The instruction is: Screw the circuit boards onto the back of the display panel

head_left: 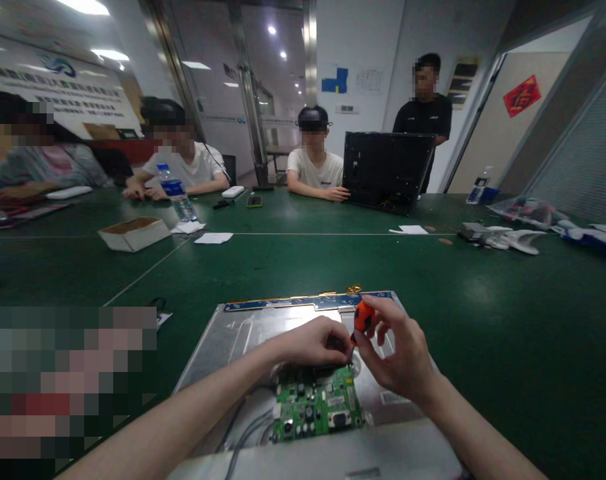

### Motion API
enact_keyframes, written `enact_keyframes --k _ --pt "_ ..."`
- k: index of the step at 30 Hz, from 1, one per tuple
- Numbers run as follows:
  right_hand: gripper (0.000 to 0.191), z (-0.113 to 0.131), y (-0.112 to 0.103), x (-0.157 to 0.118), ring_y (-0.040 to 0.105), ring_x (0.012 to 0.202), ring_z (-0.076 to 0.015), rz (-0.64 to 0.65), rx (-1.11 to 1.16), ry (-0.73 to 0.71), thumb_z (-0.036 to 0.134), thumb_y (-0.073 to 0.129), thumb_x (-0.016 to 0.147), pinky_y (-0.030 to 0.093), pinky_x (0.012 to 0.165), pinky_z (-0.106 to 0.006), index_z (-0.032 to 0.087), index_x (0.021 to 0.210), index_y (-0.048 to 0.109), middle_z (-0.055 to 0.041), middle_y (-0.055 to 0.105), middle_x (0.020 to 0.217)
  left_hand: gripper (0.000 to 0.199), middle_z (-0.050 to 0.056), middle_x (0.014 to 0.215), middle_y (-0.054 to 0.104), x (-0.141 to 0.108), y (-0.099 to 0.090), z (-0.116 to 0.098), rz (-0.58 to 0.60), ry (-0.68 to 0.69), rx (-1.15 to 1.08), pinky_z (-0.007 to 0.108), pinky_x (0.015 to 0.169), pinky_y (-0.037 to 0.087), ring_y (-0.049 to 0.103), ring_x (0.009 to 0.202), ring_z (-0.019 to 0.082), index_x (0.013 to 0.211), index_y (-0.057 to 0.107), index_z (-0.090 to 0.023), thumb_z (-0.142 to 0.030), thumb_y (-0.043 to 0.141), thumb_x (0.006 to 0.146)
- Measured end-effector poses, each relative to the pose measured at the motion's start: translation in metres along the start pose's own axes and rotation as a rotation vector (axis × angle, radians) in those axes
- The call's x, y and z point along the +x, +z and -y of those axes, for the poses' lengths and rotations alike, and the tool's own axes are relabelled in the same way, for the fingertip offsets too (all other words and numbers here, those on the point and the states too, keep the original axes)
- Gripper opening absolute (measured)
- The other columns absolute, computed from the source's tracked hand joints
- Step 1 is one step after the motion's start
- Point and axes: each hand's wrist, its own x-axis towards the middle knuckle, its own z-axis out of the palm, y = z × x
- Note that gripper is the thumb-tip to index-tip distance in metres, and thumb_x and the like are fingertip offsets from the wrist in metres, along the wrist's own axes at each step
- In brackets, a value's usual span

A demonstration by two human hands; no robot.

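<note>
A silver metal panel (207, 353) lies on the green table in front of me, with a blue strip board (283, 305) along its far edge. On the panel sits a green circuit board (315, 403) with grey cables at its left. My right hand (400, 347) grips an orange and black screwdriver (364, 316) between thumb and fingers, its tip pointing down at the board's far right corner. My left hand (320, 341) is closed beside that tip, its fingertips low over the board's far edge; what they hold, if anything, is hidden.
Across the green table (283, 267) stand a white box (135, 235), a water bottle (177, 192) and a black screen (383, 170). Papers and plastic-wrapped parts lie farther off. Several people are around the far side, one standing.
</note>
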Motion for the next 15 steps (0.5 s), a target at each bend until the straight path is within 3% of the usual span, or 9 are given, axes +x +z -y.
enact_keyframes --k 8,15 --pt "0.048 -0.0041 -0.0015 -0.0015 0.057 0.060 -0.0096 -0.004 -0.054 0.019 0.021 0.062 0.092 0.048 0.044 -0.020 0.030 0.136 0.046 -0.0041 0.058 0.100 0.006 -0.004 0.067 0.057 0.0008 -0.0028 -0.0034 0.035 0.006 -0.018 0.019 0.059 0.039 0.053 0.063 0.012 0.076 0.067 -0.014 -0.009 0.067 0.077" --pt "0.049 -0.0005 -0.0008 -0.0002 0.057 0.058 -0.0099 0.014 -0.055 0.010 0.015 0.057 0.092 0.047 0.044 -0.020 0.023 0.139 0.044 -0.0035 0.062 0.092 0.004 -0.002 0.072 0.063 -0.0004 0.0000 -0.0010 -0.007 -0.014 -0.003 0.021 0.065 0.042 0.056 0.067 0.013 0.077 0.069 -0.014 -0.011 0.068 0.079"
